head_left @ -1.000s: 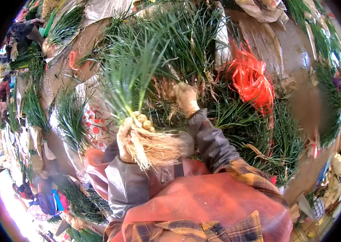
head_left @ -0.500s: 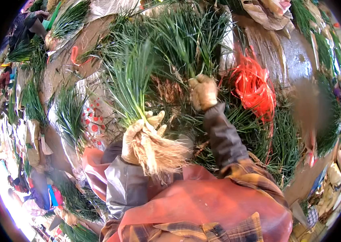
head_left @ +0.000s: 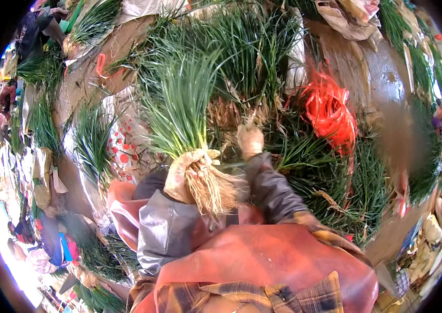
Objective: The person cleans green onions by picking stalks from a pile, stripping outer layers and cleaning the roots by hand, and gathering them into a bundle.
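My left hand is wrapped around a bunch of chives, just above its pale roots. The green leaves fan upward and the long roots hang over the fingers toward my apron. My right hand is closed, to the right of the bunch and at the root end of a large pile of chives. Small strands show at its fingertips, but what it grips is hidden.
A tangle of red plastic strips lies right of my right hand. More loose greens lie below it. A red-dotted white bag and another chive bunch are at left. My red apron covers my lap.
My right hand has moved down and left, closer to the held bunch. The bunch in my left hand has shifted slightly right, its leaves more fanned and the fingers closed tighter around it.
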`<state>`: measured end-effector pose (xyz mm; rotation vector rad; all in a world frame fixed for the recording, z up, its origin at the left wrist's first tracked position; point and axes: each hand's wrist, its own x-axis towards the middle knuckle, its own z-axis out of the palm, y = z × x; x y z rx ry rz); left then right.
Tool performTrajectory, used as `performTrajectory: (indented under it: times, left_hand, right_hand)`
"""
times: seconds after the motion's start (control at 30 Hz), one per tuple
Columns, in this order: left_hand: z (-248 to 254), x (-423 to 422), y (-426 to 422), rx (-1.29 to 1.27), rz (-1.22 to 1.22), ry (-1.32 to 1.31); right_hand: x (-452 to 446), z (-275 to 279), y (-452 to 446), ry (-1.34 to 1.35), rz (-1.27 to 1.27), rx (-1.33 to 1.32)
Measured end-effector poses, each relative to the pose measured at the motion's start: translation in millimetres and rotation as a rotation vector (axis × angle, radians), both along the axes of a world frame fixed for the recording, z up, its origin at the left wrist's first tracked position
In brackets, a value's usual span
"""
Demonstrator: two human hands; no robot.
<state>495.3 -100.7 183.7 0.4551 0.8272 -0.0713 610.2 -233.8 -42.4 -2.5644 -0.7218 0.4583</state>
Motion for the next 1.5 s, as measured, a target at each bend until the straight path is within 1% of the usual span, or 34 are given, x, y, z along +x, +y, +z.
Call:
performTrajectory:
  times: [0.03,0.1,0.17,0.23,0.27,0.33,0.37,0.4,0.47,0.5,0.53,0.57,0.6,0.63,0.73,0.77,0.8,0.87,0.9,0.93,1.0,1.03,1.07,1.13,1.17,1.2,1.23,1.27,1.3,1.37,1.4,1.43,1.47,1.5]
  left_hand:
    - [5.5,3.0,-0.6,-0.029,0.011,-0.050]
    - [4.5,1.2,3.1,-0.080,0.054,-0.093]
    - [-6.2,1.8,4.6,-0.097,0.100,-0.166]
    - [-6.0,8.8,4.2,-0.089,0.123,-0.179]
    - [-3.6,10.0,3.8,-0.110,0.114,-0.193]
    - [3.4,11.0,2.1,-0.127,0.098,-0.207]
    - [7.6,11.7,1.1,-0.117,0.070,-0.166]
    - [10.1,11.6,2.4,-0.103,0.043,-0.124]
    - [0.9,5.6,5.7,-0.143,0.026,-0.185]
    - [-5.2,2.8,5.4,-0.114,0.060,-0.132]
    - [-13.8,1.6,4.8,-0.087,0.085,-0.082]
    - [-20.4,4.9,5.7,-0.129,0.067,-0.146]
    - [-8.0,13.3,2.3,-0.137,0.064,-0.143]
    - [-14.5,11.2,3.0,-0.157,0.056,-0.111]
    - [-18.2,5.2,8.3,-0.122,-0.101,-0.064]
    - [-18.3,4.7,6.5,-0.110,-0.082,-0.032]
    - [-9.9,10.9,1.0,-0.101,-0.063,0.000]
    - [1.5,9.9,-5.1,-0.134,-0.041,0.006]
    - [-4.3,6.9,-5.4,-0.156,-0.037,-0.007]
    - [-7.0,5.2,-4.6,-0.176,-0.035,-0.021]
    - [-4.8,2.5,-2.9,-0.163,-0.060,-0.018]
    - [-5.2,0.7,-3.8,-0.172,-0.020,-0.024]
    - [-4.1,3.9,-3.8,-0.179,0.020,-0.038]
    - [5.3,10.5,-5.9,-0.172,0.062,-0.062]
    - [-3.6,6.9,0.0,-0.177,0.028,-0.067]
    - [-13.1,3.7,4.9,-0.186,-0.005,-0.069]
    - [-6.3,8.5,2.2,-0.110,0.003,-0.108]
    - [7.6,13.1,-2.7,-0.150,0.089,-0.083]
    - [1.5,12.4,0.5,-0.137,0.080,-0.123]
    - [-6.1,7.3,2.8,-0.156,0.081,-0.142]
    - [-6.9,7.6,2.9,-0.184,0.088,-0.132]
    - [6.1,13.1,-0.7,-0.037,0.127,-0.071]
    - [0.8,10.3,4.7,-0.243,0.123,-0.223]
    - [4.3,11.8,1.0,-0.124,0.128,-0.164]
  right_hand:
    - [6.1,-22.7,-13.9,0.073,0.187,-0.127]
    - [15.4,26.2,-27.3,0.394,0.584,-0.233]
    - [27.9,10.3,-39.4,0.008,0.526,-0.338]
    - [70.3,22.0,-34.1,-0.213,0.071,-0.219]
    - [91.9,57.0,-19.9,0.065,-0.301,-0.182]
    - [114.2,56.8,-10.9,0.336,-0.387,-0.207]
    - [126.1,14.4,-14.8,0.280,-0.324,-0.176]
    - [125.8,-19.3,-15.5,0.514,-0.621,0.233]
    - [112.9,25.6,-8.5,0.736,-0.691,0.764]
    - [100.4,59.4,-6.8,0.866,-0.653,0.732]
    - [89.0,117.4,-2.9,0.982,-0.446,0.738]
    - [70.5,108.5,-10.5,1.123,-0.169,1.054]
    - [55.9,119.9,-5.5,1.135,-0.041,1.011]
    - [36.3,131.1,-1.8,0.969,-0.019,1.017]
    - [15.2,164.9,0.0,1.180,-0.042,0.802]
    - [11.4,171.3,0.7,1.572,-0.198,0.897]
    - [10.5,165.3,4.6,1.570,-0.197,0.901]
    - [11.1,153.9,13.6,1.069,-0.252,0.976]
    - [15.0,166.3,12.1,1.291,-0.367,0.956]
    - [14.4,162.5,15.0,1.290,-0.365,0.956]
    - [9.0,138.6,22.6,0.343,-0.298,0.562]
    - [16.2,113.4,19.4,0.297,-0.368,0.433]
    - [27.3,114.3,12.1,0.746,-0.559,0.744]
    - [19.7,130.7,0.2,1.359,-0.464,1.131]
    - [12.5,126.3,-2.6,1.721,-0.088,1.197]
    - [5.4,132.9,-13.9,1.399,0.345,1.109]
    - [-1.0,144.5,-23.8,0.869,0.709,1.020]
    - [-7.7,156.0,-33.7,0.436,0.898,1.033]
    - [-7.5,153.1,-46.1,0.660,0.823,0.888]
    - [-3.3,126.8,-74.6,0.752,0.755,0.655]
    - [1.8,98.6,-92.7,0.620,0.772,0.576]
    - [0.3,54.3,-118.7,0.430,0.810,0.381]
    - [-4.5,24.3,-136.9,0.240,0.833,0.186]
    - [1.9,58.5,-126.9,0.366,0.714,-0.288]
